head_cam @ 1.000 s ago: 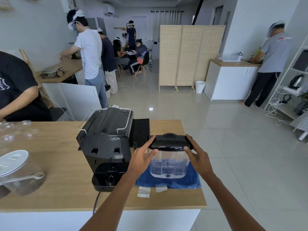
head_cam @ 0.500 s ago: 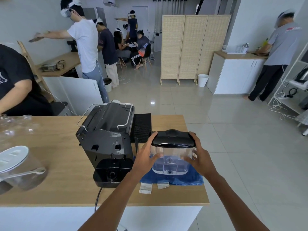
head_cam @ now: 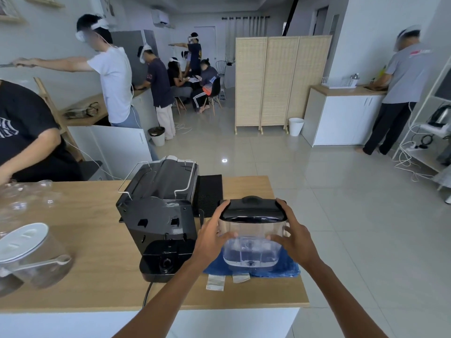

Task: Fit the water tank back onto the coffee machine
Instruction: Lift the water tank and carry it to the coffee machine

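The clear water tank (head_cam: pixel 251 250) with its black lid (head_cam: pixel 252 208) is held just above a blue cloth (head_cam: pixel 289 267), to the right of the black coffee machine (head_cam: pixel 158 215). My left hand (head_cam: pixel 212 236) grips the tank's left side and my right hand (head_cam: pixel 292 236) grips its right side. A little water shows in the bottom of the tank. The machine's back faces me, and its empty base socket (head_cam: pixel 166 262) is at the lower front, left of the tank.
A wooden counter (head_cam: pixel 85 240) carries the machine, a black mat (head_cam: pixel 210 191) behind it and clear jars (head_cam: pixel 31 257) at the left edge. The power cord (head_cam: pixel 146 293) drops over the near edge. Two paper tags (head_cam: pixel 214 281) lie by the cloth. A person's arm (head_cam: pixel 29 152) reaches in at the left.
Both hands have slid from the lid down to the tank's sides, and the tank has risen slightly off the cloth.
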